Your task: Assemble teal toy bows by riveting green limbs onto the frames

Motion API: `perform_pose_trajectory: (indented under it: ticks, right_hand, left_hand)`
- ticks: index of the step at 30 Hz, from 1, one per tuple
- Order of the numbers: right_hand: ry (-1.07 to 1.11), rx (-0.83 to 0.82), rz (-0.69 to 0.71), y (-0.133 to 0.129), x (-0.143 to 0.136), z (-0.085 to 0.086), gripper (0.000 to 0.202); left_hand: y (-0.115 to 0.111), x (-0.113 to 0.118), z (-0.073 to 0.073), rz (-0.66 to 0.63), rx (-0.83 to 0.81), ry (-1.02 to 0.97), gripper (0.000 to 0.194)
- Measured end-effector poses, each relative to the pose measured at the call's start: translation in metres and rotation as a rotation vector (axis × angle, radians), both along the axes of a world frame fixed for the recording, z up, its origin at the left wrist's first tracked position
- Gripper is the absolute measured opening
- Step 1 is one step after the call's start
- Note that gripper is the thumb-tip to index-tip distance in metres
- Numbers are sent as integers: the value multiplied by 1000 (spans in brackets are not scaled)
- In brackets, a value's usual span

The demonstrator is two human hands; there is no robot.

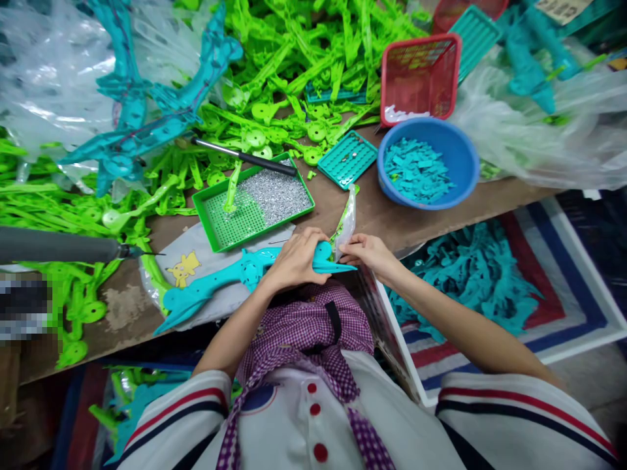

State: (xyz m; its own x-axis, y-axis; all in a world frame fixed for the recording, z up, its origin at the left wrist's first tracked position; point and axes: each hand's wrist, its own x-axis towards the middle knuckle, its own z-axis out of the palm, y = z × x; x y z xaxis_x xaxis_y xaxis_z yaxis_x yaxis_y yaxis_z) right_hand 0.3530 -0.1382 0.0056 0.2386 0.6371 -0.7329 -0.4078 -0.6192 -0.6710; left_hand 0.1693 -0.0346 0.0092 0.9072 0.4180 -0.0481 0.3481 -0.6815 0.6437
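Note:
A long turquoise plastic part with forked ends lies along the table's front edge, partly on a whitish sheet with a yellow cartoon figure. My left hand is wrapped over its right portion, fingers closed on it. At the part's right tip, my right hand is closed in a pinch. What sits between those fingertips is too small to make out. A curved green and whitish piece stands just above the right fingertips; whether they touch it is unclear.
Behind my hands are a green tray of small silvery pieces, a screwdriver, a teal tray, a blue bowl and a red basket. Green parts pile up behind. A power tool hangs left; a white-rimmed bin stands right.

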Motion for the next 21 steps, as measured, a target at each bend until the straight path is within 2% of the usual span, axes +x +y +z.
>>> perform_pose_trajectory:
  ticks: [5,13,19,21]
  right_hand:
    - [-30,47,-35,-6,0,-3,26]
    - [-23,33,87,-4,7,-2,23]
    - [-73,-7,87,3,2,-5,23]
    - [-82,-29,132,6,4,-4,24]
  left_hand:
    - [-1,2,2,12,-8,35,65]
    - [-2,1,-2,4,3,10,64]
    - [-2,0,-1,3,-2,-5,63]
    - [-1,0,-2,-16,3,-1,63]
